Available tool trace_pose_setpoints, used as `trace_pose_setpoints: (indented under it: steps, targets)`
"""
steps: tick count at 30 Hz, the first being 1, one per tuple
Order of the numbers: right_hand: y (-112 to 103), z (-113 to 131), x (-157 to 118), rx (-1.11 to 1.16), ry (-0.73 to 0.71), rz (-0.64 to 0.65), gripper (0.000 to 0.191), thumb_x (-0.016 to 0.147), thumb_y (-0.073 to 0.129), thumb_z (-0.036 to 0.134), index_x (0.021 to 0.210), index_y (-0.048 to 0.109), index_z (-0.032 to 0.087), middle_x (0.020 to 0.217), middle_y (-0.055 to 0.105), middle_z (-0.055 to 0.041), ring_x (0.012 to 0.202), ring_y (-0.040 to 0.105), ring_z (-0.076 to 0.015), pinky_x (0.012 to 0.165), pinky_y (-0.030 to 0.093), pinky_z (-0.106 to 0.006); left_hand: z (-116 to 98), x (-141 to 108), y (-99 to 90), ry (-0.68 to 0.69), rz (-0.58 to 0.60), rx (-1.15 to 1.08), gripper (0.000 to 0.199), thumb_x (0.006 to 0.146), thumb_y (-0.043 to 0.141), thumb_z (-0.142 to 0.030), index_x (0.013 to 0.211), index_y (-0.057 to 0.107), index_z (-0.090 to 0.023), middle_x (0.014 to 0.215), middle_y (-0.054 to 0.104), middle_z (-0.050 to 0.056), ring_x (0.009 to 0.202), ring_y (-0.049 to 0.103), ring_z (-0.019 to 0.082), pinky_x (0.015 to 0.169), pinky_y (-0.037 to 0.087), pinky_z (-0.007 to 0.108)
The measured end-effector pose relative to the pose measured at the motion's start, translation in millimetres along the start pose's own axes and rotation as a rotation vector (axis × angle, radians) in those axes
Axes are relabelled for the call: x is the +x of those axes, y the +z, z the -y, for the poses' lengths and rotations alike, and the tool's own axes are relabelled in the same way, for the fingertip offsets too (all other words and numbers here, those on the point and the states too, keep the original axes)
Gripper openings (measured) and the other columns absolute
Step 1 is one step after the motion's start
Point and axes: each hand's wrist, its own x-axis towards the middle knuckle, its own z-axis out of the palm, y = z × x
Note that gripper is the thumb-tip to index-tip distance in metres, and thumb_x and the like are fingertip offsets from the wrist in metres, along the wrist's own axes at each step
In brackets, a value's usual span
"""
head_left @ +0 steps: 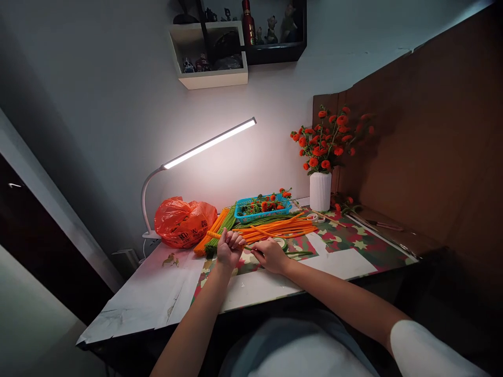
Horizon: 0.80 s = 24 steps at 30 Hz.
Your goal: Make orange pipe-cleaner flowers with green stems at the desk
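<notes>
My left hand [231, 248] is closed, fingers curled toward me, and a coiled orange pipe cleaner [213, 235] sticks out on its left side. A thin green stem [247, 247] spans the short gap between my hands. The fingers of my right hand [272, 255] pinch its right end. Behind the hands lie bundles of orange pipe cleaners [288, 227] and green pipe cleaners [225, 224]. A roll of green tape [281, 243] sits just past my right hand. How the orange coil and the stem meet is hidden inside my left fist.
A blue basket [262, 215] holds orange flowers. To its right stands a white ribbed vase [320, 191] with more orange flowers. An orange plastic bag [184, 222] and a lit desk lamp [210, 142] are at left. Scissors [316, 217] lie near the vase; cardboard [412, 146] walls the right side.
</notes>
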Motion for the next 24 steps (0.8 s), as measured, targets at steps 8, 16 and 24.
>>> trace_pose_setpoints:
  steps: [8,16,24]
  targets:
    - [0,1,-1,-0.012,-0.018,-0.004,0.013,0.088,0.054,0.019,0.083,0.065,0.019,0.074,0.07,-0.0019,0.068,0.06,-0.0143,0.071,0.034,-0.027,2,1,-0.3,0.008,-0.007,0.041,0.054,0.091,0.048,-0.046,0.05,0.028,-0.018,0.043,0.023,-0.007,0.038,0.024,0.006,0.044,0.029,0.023]
    - [7,6,4,-0.038,0.024,-0.007,0.015,0.088,0.054,0.021,0.077,0.064,0.017,0.068,0.067,-0.0018,0.063,0.057,-0.0137,0.067,0.033,-0.027,11,2,2.8,-0.02,0.027,0.047,0.054,0.091,0.048,-0.047,0.05,0.028,-0.018,0.044,0.022,-0.007,0.038,0.023,0.006,0.043,0.027,0.022]
    - [3,1,6,0.023,0.115,-0.026,0.012,0.087,0.058,0.026,0.081,0.065,0.018,0.069,0.067,-0.0006,0.066,0.059,-0.0143,0.071,0.033,-0.028,1,2,2.6,0.058,-0.012,0.025,0.052,0.094,0.044,-0.042,0.05,0.03,-0.018,0.043,0.023,-0.006,0.038,0.025,0.007,0.045,0.031,0.023]
